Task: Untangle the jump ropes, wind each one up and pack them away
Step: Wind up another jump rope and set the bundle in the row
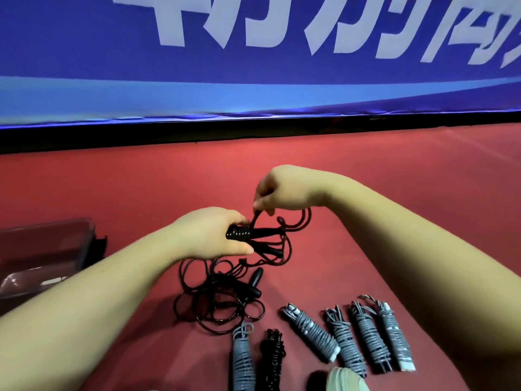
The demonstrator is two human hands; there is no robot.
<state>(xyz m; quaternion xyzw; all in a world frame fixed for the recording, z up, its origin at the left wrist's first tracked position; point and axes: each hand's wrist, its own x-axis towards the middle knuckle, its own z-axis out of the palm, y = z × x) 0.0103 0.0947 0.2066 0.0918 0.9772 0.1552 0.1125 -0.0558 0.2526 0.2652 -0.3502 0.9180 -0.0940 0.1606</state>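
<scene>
Floor mat (pixel 394 170): plain red, black strip along its far edge
Banner (pixel 84 52): deep blue, large white lettering, paler blue band at the bottom
Half-wound jump rope (pixel 239 234): black cord, black handles
Loose rope tangle (pixel 214 303): glossy black
Wound grey ropes (pixel 310 331): five, grey cord, white on some handle ends
Wound black rope (pixel 272 359): black throughout
Storage box (pixel 42 249): clear, black clasp
Shoe (pixel 344 379): pale green

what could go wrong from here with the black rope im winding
The loose rope hanging below the right hand may loop into the black tangle, so more winding could pull a knot tight. The coils in the left hand look few and might slip off if the grip eases.
</scene>
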